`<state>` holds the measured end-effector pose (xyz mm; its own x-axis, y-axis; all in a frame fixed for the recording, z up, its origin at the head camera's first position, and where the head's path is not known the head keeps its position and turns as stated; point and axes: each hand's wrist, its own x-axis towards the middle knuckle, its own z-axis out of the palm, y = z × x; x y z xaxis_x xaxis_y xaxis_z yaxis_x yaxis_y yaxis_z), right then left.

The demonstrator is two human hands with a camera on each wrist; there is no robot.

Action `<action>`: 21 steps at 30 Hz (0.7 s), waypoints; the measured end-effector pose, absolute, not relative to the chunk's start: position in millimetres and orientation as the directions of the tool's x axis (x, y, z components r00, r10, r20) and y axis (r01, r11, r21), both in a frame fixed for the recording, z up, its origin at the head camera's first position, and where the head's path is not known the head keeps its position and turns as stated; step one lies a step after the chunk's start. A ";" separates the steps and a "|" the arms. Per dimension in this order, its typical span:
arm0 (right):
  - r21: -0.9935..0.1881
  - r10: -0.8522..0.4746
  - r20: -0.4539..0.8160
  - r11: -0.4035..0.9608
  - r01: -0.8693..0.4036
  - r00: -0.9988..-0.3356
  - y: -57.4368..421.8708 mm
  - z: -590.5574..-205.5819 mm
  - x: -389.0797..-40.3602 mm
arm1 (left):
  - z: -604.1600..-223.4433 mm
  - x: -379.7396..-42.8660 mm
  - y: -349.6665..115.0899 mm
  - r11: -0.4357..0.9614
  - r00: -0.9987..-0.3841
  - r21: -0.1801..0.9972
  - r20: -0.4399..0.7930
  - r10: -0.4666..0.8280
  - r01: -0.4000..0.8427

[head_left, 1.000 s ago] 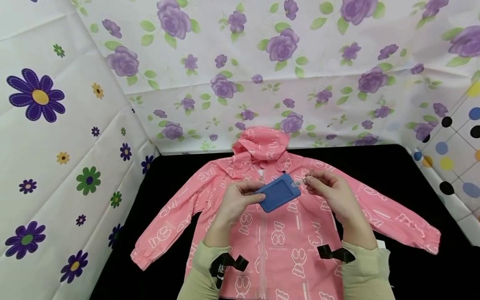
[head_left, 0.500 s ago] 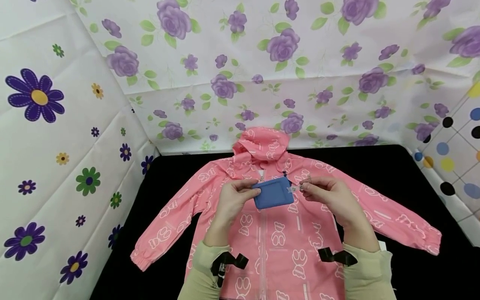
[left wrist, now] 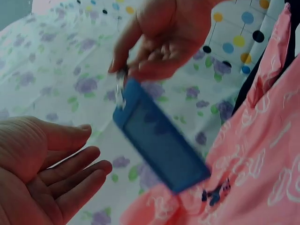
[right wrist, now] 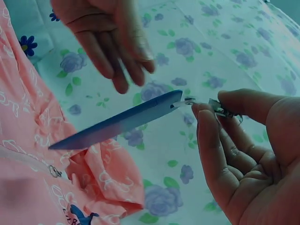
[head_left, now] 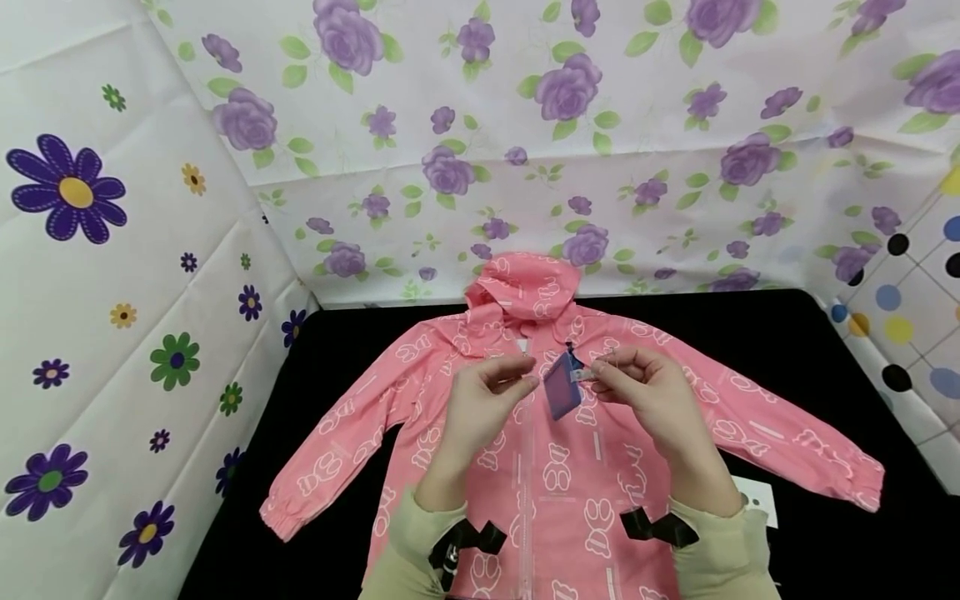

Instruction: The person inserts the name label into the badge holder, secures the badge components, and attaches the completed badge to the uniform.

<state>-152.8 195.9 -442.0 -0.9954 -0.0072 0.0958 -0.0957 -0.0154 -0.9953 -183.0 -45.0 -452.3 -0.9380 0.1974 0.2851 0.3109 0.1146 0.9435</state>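
Observation:
A blue badge holder point(left wrist: 161, 138) with a window in its face hangs by a clear strap and a small metal clip point(right wrist: 220, 108). My right hand point(head_left: 648, 392) pinches that clip between thumb and fingertips. In the head view the holder is turned nearly edge-on. My left hand point(head_left: 483, 400) is just left of it, fingers relaxed and apart from the holder, with nothing in them. Beneath both hands a pink hooded jacket point(head_left: 558, 500) with white line drawings lies spread out, sleeves out to the sides. A small dark blue figure point(left wrist: 216, 193) shows on its chest.
The jacket lies on a black tabletop point(head_left: 750, 325). A white card point(head_left: 757, 500) is partly under the right forearm. Behind stands a wall covering with purple roses point(head_left: 450, 167); patterned coverings also rise at left and right.
My left hand has let go of the badge holder. The holder has swung round to hang from my right hand, which has moved slightly left.

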 end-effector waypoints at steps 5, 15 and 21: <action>-0.995 0.035 0.091 0.047 -0.089 -0.995 192.0 -436.9 -148.4 | -438.3 -172.9 -26.5 0.215 -0.853 0.836 0.447 0.268 0.505; -0.995 0.075 0.101 -0.002 -0.102 -0.992 188.1 -432.2 -142.9 | -441.7 -174.3 -12.9 0.372 -0.766 0.670 0.577 0.285 0.643; -0.995 0.039 0.094 -0.008 -0.095 -0.995 185.5 -430.7 -143.3 | -442.4 -176.0 -15.0 0.402 -0.733 0.616 0.611 0.299 0.678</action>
